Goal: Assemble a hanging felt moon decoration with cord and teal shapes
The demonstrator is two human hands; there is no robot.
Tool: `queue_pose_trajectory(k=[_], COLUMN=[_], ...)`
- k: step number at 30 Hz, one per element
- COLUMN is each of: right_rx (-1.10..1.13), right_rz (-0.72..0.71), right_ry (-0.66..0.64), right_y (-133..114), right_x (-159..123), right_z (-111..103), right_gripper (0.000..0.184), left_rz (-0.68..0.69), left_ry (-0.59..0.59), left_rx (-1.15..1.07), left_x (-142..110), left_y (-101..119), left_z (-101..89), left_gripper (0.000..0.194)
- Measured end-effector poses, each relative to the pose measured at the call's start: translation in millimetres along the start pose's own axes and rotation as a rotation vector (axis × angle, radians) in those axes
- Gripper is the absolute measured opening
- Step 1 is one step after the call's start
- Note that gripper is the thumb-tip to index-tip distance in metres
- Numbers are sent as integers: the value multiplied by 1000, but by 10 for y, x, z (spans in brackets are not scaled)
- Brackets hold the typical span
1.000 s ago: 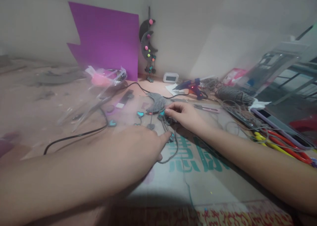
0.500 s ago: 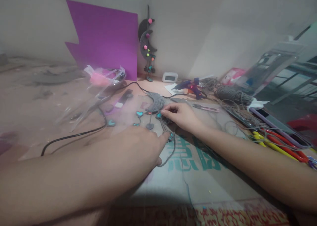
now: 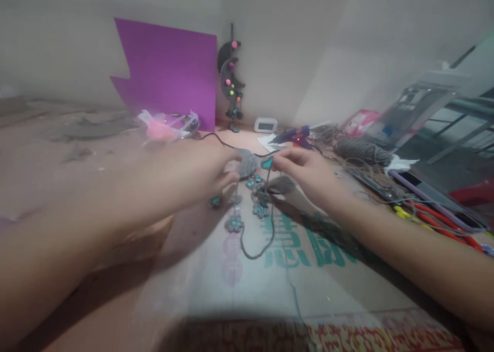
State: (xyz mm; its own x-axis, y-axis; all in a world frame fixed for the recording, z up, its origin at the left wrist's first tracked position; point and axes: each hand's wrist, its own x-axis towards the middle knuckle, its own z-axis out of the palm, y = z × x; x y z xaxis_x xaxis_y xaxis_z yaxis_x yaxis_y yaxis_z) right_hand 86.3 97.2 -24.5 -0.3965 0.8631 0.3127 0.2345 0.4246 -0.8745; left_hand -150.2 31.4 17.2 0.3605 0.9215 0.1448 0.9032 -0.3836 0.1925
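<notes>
My left hand (image 3: 200,169) is raised above the table, fingers closed on the left end of a grey yarn-wrapped piece (image 3: 247,162). My right hand (image 3: 304,172) pinches the piece's right end beside a teal heart (image 3: 266,163). Grey strings with teal flowers (image 3: 234,223) and hearts dangle from it down to the printed sheet (image 3: 293,259). A loose loop of grey cord (image 3: 257,249) lies below. The left hand is motion-blurred.
A purple card (image 3: 173,74) leans on the wall beside a hanging grey moon ornament (image 3: 230,74). A plastic bag with pink contents (image 3: 165,128), a glue gun (image 3: 291,134), a white clock (image 3: 265,124), a grey yarn skein (image 3: 360,148) and red and yellow scissors (image 3: 436,218) lie around.
Both hands have lifted the grey piece off the table; its strings with teal charms now hang down. My left hand moved up and back from the sheet to the piece's left end.
</notes>
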Motion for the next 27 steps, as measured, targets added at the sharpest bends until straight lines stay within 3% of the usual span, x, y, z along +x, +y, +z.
queue_pose_trajectory(k=[3,6,12,16,21,24,27], right_rx=[25,138,233,87,-161,-87,-138], right_rz=[-88,-82,161,247,284,286,179], right_ry=[56,40,-96,-127,-122,-93,-17], right_y=[-141,-198,-221,-135,73,57,-65], right_x=[-38,-153,-588,-681,-551,-531,-553], right_z=[-97,-148,-234,-236,-145,-133,-145], right_gripper=[21,16,21,28,25,24,26], left_rz=[-77,-93,-148,-177,-202,-186,-114], left_ry=[40,22,-51,-85,-173,-149,-73], left_rx=[125,159,183,184,191,127,-86], left_x=[86,131,182,225,268,261,201], left_y=[-108,-170,-246,-315,-408,-322,-74], left_z=[-49,-35,-23,-4,41,8,-41], left_gripper=[35,35,41,39,33,33,43])
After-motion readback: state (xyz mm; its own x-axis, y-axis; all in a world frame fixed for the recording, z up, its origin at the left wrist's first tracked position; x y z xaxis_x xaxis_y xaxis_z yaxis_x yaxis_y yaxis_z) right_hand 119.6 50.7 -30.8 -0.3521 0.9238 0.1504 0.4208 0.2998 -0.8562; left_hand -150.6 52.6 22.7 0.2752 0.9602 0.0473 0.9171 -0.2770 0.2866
